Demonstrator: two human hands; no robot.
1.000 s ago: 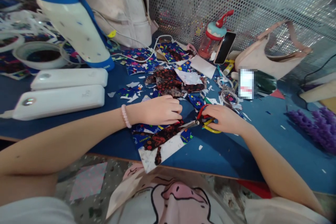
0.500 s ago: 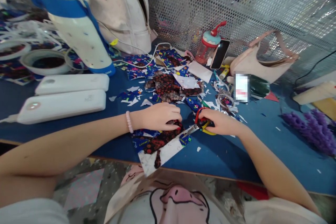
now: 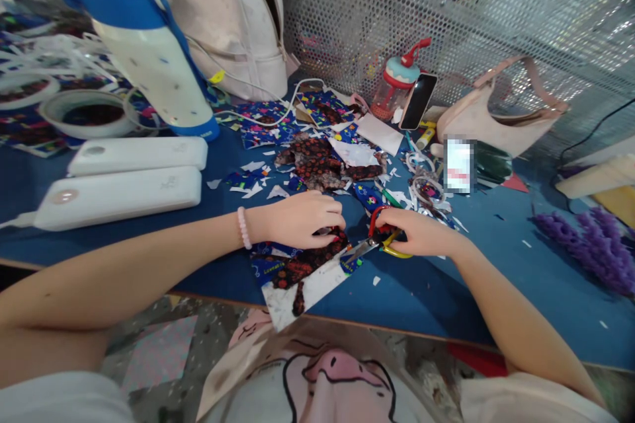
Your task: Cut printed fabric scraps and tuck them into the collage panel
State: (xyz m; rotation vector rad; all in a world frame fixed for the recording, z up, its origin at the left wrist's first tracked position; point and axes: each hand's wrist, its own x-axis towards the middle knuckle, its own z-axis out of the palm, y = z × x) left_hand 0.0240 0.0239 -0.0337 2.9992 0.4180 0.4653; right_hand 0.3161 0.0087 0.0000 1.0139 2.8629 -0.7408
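My left hand (image 3: 307, 219), a pink bead bracelet at its wrist, is closed on a dark red-and-black patterned piece (image 3: 302, 267). This piece, whose material I cannot make out, lies over a white and blue printed sheet (image 3: 317, 292) at the table's front edge. Scissors (image 3: 363, 248) with red and yellow handles are gripped in my right hand (image 3: 421, 231). Their blades point left and lie at the right edge of the printed sheet, by a blue printed part. My fingers hide the top of the patterned piece.
Scraps (image 3: 253, 180) and crumpled patterned pieces (image 3: 317, 162) lie beyond my hands. Two white devices (image 3: 124, 197), a large bottle (image 3: 153, 59) and tape rolls (image 3: 84, 115) stand left. A phone (image 3: 419, 102), a pink handbag (image 3: 496, 112) and a purple fuzzy bundle (image 3: 585, 248) are right.
Both hands keep nearly the same places, the left on the patterned piece and the right on the scissors. The view has shifted very slightly.
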